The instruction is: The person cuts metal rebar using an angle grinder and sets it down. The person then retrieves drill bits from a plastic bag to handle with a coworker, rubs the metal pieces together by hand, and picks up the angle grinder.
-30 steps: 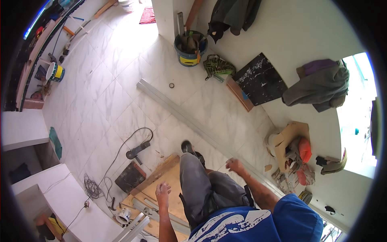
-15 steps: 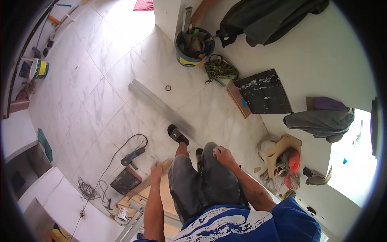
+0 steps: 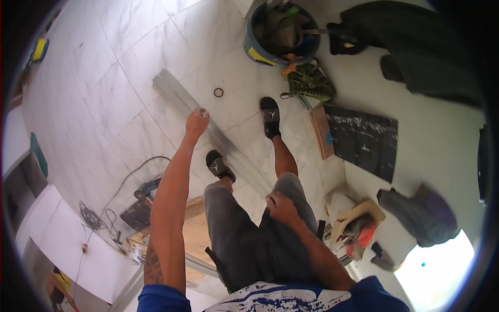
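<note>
Long grey metal channels (image 3: 174,91) lie slantwise on the tiled floor, running past my left foot toward my knees. Above their upper part hovers my left hand (image 3: 197,123), fingers curled together; anything inside it is hidden, and I cannot tell whether it touches the metal. My right hand (image 3: 283,208) is in front of my right thigh, near the lower end of the channels. Its fingers are curled in, and what they hold, if anything, does not show. A small dark ring (image 3: 218,92) rests on the floor beside the channels.
A bucket of tools (image 3: 254,44), a green patterned bag (image 3: 312,83) and a black panel (image 3: 364,138) stand along the right wall. An open cardboard box (image 3: 358,216) sits by my right leg. At the left are an angle grinder (image 3: 148,190) and its coiled cable (image 3: 91,216).
My left arm has reached forward over the metal channels. My right foot has stepped forward and to the right, past them. The view has shifted; my right hand stays near my thigh.
</note>
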`<action>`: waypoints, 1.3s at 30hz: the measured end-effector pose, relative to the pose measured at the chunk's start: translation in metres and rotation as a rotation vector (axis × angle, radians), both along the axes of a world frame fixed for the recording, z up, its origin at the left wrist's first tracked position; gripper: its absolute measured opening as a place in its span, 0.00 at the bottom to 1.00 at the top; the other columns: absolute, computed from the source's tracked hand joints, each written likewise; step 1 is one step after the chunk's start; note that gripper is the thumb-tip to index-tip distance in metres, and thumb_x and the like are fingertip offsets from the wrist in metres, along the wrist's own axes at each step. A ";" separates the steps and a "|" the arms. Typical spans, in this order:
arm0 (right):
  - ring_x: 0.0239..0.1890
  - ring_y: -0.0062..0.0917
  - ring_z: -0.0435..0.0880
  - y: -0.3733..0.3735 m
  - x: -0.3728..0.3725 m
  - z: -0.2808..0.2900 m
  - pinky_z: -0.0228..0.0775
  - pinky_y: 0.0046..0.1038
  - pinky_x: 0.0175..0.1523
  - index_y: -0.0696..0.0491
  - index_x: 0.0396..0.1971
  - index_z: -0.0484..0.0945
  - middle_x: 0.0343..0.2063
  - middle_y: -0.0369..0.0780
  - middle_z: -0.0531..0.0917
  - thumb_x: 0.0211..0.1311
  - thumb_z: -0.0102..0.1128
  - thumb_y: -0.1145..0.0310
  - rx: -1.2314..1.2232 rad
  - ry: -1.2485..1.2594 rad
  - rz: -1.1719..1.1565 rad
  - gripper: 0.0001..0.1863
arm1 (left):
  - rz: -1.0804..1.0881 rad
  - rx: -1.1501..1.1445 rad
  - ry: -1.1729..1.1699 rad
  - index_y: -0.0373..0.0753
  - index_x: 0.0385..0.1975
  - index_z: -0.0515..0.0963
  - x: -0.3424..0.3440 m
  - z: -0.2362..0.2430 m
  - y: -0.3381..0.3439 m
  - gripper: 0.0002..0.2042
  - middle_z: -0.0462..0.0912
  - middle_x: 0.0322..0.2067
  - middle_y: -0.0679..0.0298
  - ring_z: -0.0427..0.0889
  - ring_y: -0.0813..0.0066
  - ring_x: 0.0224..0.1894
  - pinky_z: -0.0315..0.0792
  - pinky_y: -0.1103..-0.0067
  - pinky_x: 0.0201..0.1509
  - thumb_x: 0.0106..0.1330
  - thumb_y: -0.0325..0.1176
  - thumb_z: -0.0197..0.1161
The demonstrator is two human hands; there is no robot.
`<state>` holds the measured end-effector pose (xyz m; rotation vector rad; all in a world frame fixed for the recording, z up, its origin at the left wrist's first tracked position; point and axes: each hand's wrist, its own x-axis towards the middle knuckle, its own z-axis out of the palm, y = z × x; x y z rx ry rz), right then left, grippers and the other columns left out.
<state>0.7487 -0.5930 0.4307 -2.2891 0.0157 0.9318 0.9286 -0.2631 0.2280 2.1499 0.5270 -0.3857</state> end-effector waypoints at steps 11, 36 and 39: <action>0.30 0.28 0.84 -0.019 0.147 0.027 0.77 0.28 0.31 0.53 0.37 0.79 0.32 0.39 0.83 0.54 0.65 0.71 0.157 -0.018 0.288 0.09 | 0.031 0.185 0.270 0.34 0.62 0.64 0.033 -0.279 -0.048 0.34 0.76 0.49 0.37 0.70 0.38 0.55 0.67 0.60 0.57 0.58 0.44 0.65; 0.35 0.47 0.84 -0.095 0.556 0.002 0.74 0.41 0.42 0.62 0.45 0.78 0.31 0.51 0.84 0.63 0.59 0.53 -0.470 -0.327 -0.119 0.25 | 0.449 -0.376 -0.078 0.29 0.37 0.76 0.204 0.132 -0.211 0.10 0.83 0.36 0.56 0.84 0.71 0.37 0.78 0.79 0.41 0.60 0.26 0.67; 0.35 0.48 0.83 -0.094 0.562 0.002 0.73 0.42 0.41 0.58 0.29 0.80 0.29 0.52 0.83 0.61 0.60 0.54 -0.448 -0.272 -0.144 0.19 | 0.399 -0.364 -0.096 0.29 0.42 0.72 0.257 0.175 -0.240 0.14 0.84 0.38 0.53 0.85 0.70 0.38 0.78 0.79 0.41 0.60 0.27 0.67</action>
